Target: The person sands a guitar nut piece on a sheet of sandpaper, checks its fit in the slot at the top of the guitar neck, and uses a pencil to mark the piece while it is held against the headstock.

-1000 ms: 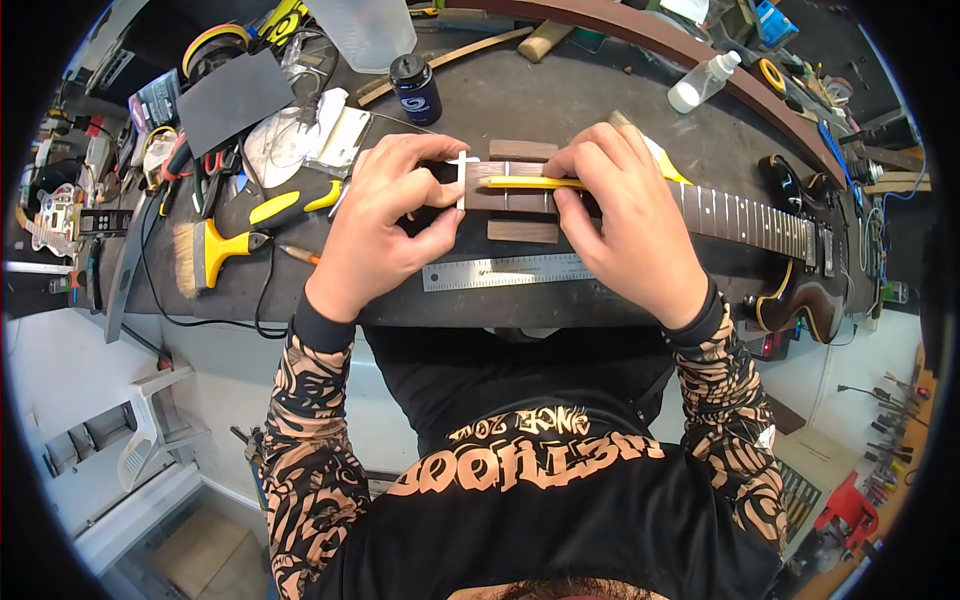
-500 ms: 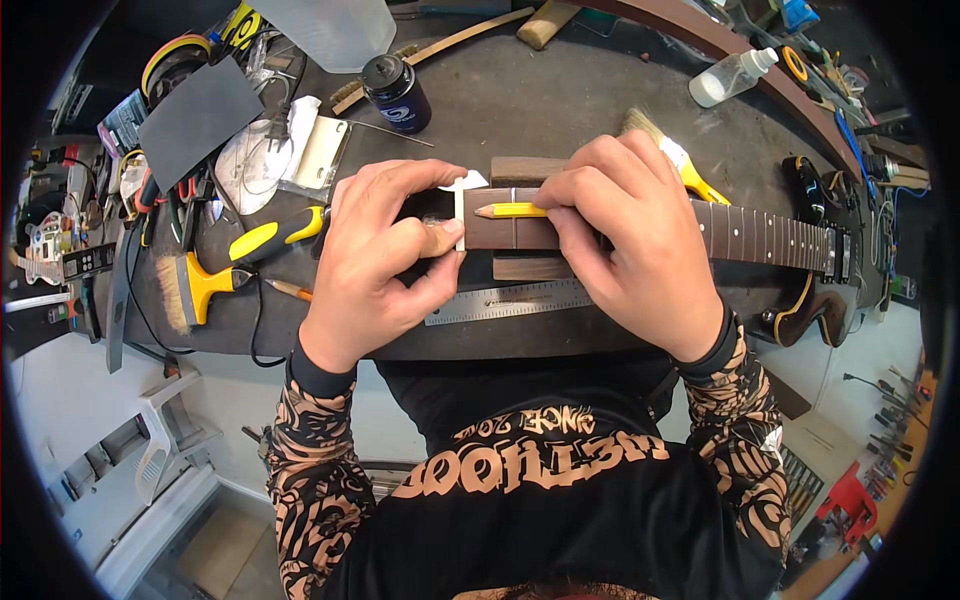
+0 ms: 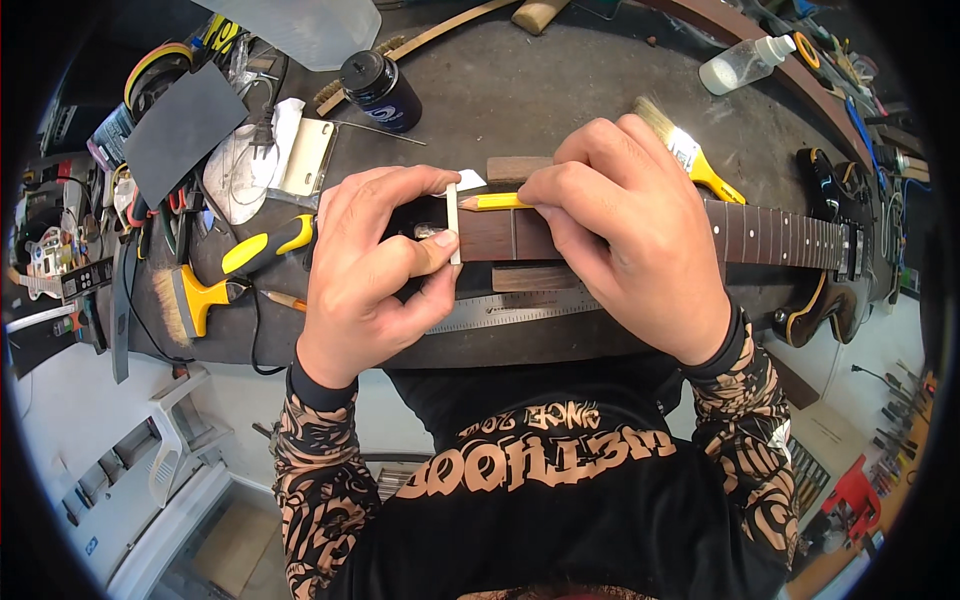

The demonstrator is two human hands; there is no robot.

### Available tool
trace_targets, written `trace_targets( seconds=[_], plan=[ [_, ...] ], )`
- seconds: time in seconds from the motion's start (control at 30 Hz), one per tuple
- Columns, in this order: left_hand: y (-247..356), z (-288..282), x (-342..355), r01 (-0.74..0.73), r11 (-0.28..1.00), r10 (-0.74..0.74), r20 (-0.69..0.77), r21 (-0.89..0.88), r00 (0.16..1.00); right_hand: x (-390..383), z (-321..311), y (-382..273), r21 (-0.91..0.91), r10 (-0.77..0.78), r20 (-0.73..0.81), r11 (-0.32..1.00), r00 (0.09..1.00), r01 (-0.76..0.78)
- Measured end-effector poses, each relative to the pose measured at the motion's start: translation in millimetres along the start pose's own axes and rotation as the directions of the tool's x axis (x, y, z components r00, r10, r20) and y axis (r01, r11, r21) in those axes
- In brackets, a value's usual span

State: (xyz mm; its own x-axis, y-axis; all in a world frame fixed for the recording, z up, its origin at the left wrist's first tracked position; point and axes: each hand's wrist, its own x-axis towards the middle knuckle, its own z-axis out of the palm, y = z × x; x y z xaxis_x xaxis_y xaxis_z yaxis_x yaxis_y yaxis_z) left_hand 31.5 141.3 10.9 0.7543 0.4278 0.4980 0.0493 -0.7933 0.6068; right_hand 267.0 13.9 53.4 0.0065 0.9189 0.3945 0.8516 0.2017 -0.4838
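Note:
My left hand (image 3: 365, 265) pinches a thin off-white guitar nut blank (image 3: 453, 222) between thumb and fingers. The blank stands crosswise at the left end of a dark fretboard (image 3: 483, 240) on a guitar neck. Between the fingertips of my right hand (image 3: 640, 240) is a yellow pencil (image 3: 495, 202), lying nearly level over the fretboard. Its tip meets or almost meets the blank; I cannot tell which. A small white piece (image 3: 470, 181) shows beside my left fingertips. Wooden support blocks (image 3: 540, 278) lie at the neck, partly hidden by my right hand.
A steel ruler (image 3: 515, 309) lies near the bench's front edge. Brushes (image 3: 190, 302), a yellow-handled tool (image 3: 265, 246) and a dark jar (image 3: 388, 98) are around my left hand. Behind my right hand are another brush (image 3: 705, 175) and a clear bottle (image 3: 740, 70). The guitar body (image 3: 830, 305) is far right.
The pencil has moved left, its tip now at the nut blank. My right hand has shifted slightly with it. My left hand keeps hold of the blank, and the view has shifted a little.

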Motion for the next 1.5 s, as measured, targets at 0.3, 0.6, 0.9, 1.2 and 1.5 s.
trace_targets(
  seconds=[0.3, 0.6, 0.9, 1.2, 1.5],
  plan=[
    [-0.9, 0.9, 1.5, -0.02, 1.0, 0.02, 0.007, -0.002, 1.0, -0.2, 2.8, 1.7, -0.007, 0.008, -0.027, 1.0, 1.0, -0.009],
    [2.4, -0.2, 2.0, -0.033, 0.999, 0.032, 0.042, 0.021, 0.999, -7.4, 4.5, 4.4, 0.053, -0.03, -0.029, 0.998, 0.999, 0.032],
    [1.6, 4.4, 0.9, -0.015, 1.0, 0.015, 0.002, 0.006, 1.0, -19.7, 11.1, 1.2, 0.109, -0.072, -0.073, 0.991, 0.995, 0.08],
    [2.8, 7.4, -0.9, 0.004, 1.0, -0.004, -0.014, 0.019, 1.0, -28.1, 11.0, -0.8, 0.068, -0.12, -0.067, 0.99, 0.99, 0.125],
    [6.5, 5.6, 0.1, 0.002, 0.999, -0.002, 0.01, 0.039, 1.0, -32.1, 13.0, -0.5, 0.074, -0.14, -0.071, 0.987, 0.988, 0.145]
  ],
)
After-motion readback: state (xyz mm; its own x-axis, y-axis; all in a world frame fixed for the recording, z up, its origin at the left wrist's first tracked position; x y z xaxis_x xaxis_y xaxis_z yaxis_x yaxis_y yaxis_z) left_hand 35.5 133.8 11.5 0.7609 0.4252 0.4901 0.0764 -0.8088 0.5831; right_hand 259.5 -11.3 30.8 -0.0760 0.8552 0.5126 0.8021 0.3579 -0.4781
